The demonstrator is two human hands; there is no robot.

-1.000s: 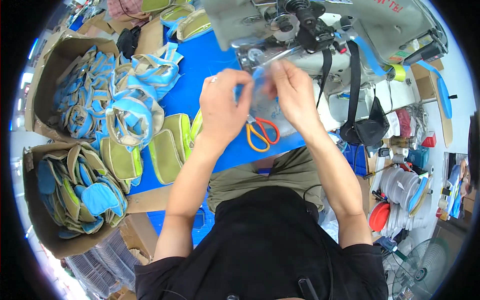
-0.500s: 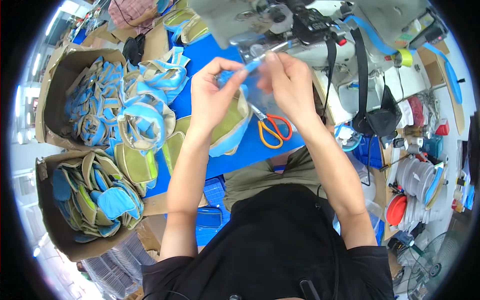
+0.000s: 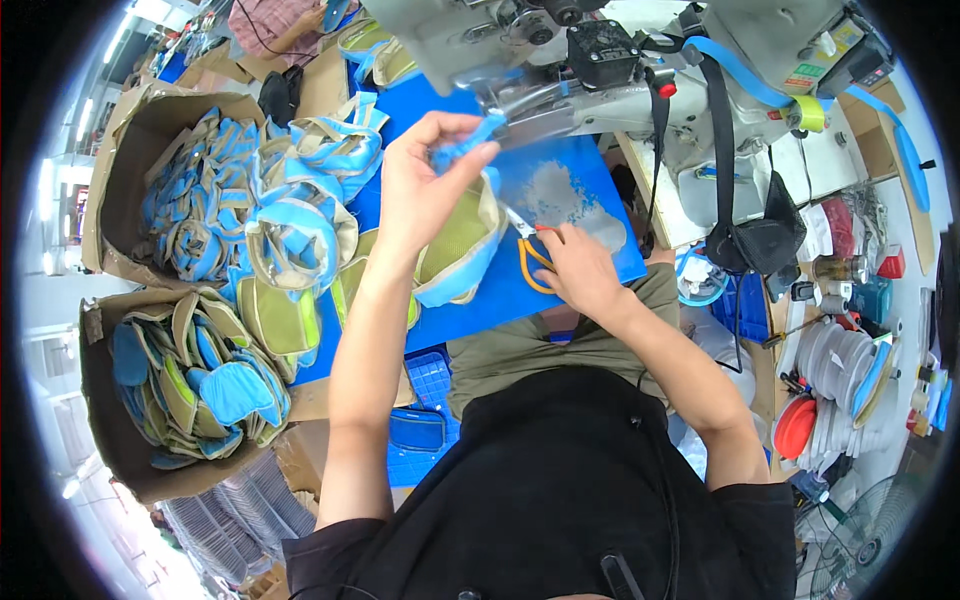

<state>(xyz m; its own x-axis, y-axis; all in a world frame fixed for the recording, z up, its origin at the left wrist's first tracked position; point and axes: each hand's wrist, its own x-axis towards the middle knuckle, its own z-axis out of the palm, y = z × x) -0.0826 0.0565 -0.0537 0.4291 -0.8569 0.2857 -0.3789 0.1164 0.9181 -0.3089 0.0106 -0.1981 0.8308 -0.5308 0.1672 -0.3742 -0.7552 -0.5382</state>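
Left hand (image 3: 428,188) pinching a blue strip (image 3: 470,142), right hand (image 3: 585,272) on the scissors (image 3: 525,262).
The strip is raised near the sewing machine (image 3: 650,75); the scissors lie on the blue table (image 3: 500,308), the right hand's grip unclear. A green-and-blue fabric piece (image 3: 450,242) lies beside the left wrist.

On the counter (image 3: 500,300), one pair of scissors (image 3: 523,262); left of it, two filled cardboard boxes (image 3: 115,200); right, one fan (image 3: 868,550).

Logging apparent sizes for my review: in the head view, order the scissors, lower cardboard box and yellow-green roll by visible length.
1. Lower cardboard box
2. Scissors, partly covered by the right hand
3. Yellow-green roll
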